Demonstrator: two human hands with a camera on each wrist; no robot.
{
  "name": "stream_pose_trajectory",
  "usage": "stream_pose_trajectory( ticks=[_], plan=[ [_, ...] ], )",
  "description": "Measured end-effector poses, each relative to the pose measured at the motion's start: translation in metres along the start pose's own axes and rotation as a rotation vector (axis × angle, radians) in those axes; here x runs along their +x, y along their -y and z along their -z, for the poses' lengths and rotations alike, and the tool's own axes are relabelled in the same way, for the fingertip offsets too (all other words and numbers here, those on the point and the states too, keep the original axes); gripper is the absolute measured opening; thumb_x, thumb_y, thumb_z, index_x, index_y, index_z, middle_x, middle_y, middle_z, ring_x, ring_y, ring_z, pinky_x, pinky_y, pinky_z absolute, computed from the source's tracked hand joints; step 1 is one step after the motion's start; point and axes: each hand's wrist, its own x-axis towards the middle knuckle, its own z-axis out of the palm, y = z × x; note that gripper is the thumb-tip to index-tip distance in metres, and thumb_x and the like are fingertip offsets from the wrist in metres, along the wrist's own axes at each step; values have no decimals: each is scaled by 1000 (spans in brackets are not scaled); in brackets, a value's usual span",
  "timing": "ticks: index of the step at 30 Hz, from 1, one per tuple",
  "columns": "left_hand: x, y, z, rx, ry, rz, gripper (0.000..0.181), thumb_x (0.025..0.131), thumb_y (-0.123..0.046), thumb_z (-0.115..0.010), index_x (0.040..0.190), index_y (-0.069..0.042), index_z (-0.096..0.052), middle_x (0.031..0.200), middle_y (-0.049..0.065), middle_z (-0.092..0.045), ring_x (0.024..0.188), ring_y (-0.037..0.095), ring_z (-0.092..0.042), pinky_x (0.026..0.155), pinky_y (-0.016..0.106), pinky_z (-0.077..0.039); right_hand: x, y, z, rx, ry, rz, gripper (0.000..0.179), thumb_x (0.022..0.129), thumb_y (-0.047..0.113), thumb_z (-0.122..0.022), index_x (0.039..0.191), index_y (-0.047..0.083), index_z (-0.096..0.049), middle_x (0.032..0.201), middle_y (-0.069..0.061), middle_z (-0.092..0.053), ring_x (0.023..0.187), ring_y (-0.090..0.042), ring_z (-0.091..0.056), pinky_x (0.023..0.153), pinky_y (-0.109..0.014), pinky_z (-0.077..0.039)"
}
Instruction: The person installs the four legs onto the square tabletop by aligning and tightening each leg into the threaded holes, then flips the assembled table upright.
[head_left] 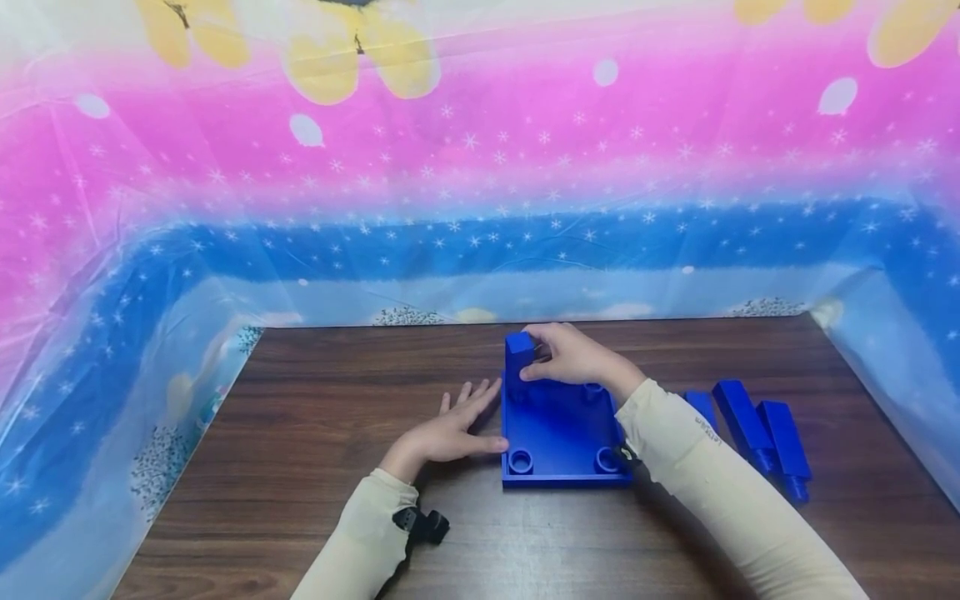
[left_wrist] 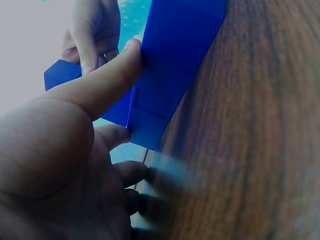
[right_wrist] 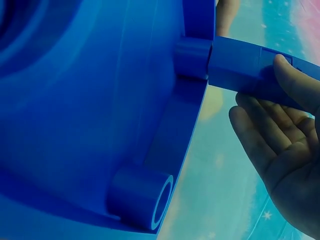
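Observation:
A square blue plastic panel (head_left: 562,429) with a raised rim and round corner sockets lies flat, like a small upturned tabletop. At its far left corner a blue square table leg (head_left: 517,357) stands upright. My right hand (head_left: 576,357) grips this leg near its top, thumb on one side and fingers on the other. In the right wrist view the leg (right_wrist: 237,62) meets a corner socket (right_wrist: 194,57) end to end; its threaded end is hidden. My left hand (head_left: 450,432) touches the panel's left edge with spread fingers; in the left wrist view its thumb (left_wrist: 112,70) lies against the side.
Several more blue legs (head_left: 783,437) lie on the wooden table (head_left: 315,400) to the right, partly behind the right forearm; two show threaded ends. Two near sockets (head_left: 521,461) of the panel have nothing in them. A patterned cloth (head_left: 465,250) surrounds the table's back and sides.

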Motion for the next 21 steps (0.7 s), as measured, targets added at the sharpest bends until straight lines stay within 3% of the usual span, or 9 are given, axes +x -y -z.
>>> stream_pose_trajectory(
  ticks=[12, 21],
  plan=[
    [1, 0, 1, 3, 6, 21, 111, 91, -74, -66, 171, -28, -5, 176, 7, 0, 160, 29, 15, 124, 55, 18, 1, -3, -3, -1, -72, 21, 39, 85, 12, -90, 117, 2, -70, 106, -8, -76, 101, -27, -76, 92, -44, -61],
    [-1, -1, 1, 5, 6, 13, 113, 89, -77, -65, 171, -25, -6, 177, 9, 0, 160, 30, 14, 124, 56, 18, -1, -2, -5, -17, -93, 34, 41, 84, 12, -90, 118, 1, -70, 105, -7, -78, 99, -24, -77, 92, -44, -61]
  ],
)
